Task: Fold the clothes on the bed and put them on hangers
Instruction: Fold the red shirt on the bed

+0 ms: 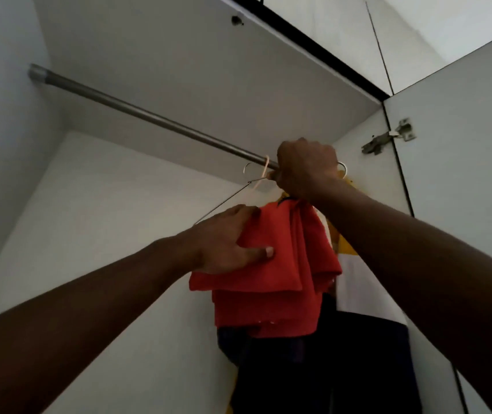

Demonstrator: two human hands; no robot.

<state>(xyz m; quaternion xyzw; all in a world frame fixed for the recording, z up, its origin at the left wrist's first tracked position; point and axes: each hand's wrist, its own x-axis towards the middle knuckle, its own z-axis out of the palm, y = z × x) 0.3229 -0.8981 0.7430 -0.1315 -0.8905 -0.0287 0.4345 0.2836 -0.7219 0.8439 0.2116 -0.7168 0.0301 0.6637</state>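
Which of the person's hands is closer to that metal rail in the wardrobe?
Right. The right hand is up against the rail, gripping a hanger there. The left hand is lower, below the rail, holding the folded red cloth.

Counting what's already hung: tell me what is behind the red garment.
Behind the red garment hang a yellow-and-white garment and a dark garment. It and the right hand, gripping its hanger, cover their tops; their own hangers are mostly hidden.
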